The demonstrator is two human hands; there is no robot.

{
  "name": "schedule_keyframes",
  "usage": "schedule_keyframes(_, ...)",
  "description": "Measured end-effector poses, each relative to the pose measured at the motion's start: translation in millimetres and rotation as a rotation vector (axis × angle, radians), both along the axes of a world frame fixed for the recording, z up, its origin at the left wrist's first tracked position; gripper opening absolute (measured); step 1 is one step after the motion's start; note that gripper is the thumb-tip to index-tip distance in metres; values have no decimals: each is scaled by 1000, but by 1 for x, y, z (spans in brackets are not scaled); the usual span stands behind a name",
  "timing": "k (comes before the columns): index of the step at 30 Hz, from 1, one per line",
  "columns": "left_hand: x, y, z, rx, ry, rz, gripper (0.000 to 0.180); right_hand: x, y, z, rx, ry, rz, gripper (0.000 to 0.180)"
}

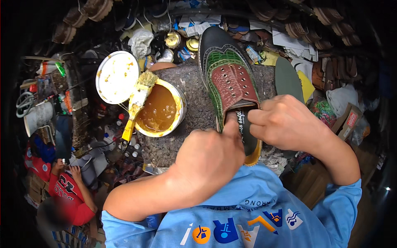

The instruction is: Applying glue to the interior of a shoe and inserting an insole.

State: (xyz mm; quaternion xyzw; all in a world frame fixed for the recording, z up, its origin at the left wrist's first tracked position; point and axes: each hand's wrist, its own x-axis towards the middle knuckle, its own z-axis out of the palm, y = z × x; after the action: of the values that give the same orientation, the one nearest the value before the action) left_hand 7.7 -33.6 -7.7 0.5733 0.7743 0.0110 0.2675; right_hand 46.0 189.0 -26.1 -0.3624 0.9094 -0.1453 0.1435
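Leather against the folded fingers of the right hand [281, 120] and around an inserted finger of the left hand [211, 155], too hidden to tell whether pinched, on a brown-and-green shoe [228, 80] toe-away over a rough grey block [200, 109], beside an amber-filled pot [182, 103], with brush [139, 96] across rim and white lid [118, 77] beyond.

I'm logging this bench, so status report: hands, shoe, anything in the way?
Left hand partly inside shoe; right hand at its right edge. Shoe unlaced, toe pointing away. Bucket left, brush across its rim, both apart from shoe.
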Motion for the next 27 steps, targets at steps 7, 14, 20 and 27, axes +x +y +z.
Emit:
schedule_keyframes(7,-8,-2,-18,108,-41,64,14,-13,-9,12,163,-141,2,14)
schedule_keyframes(14,-10,1,-16,60,-62,55,14,-7,-9,9,143,-130,-58,11)
schedule_keyframes(20,-12,4,-9,-3,-47,28,17,12,-16,12,128,-66,-101,14)
schedule_keyframes(27,-23,8,10,19,-498,55,19,46,-21,5,-111,-185,-245,11)
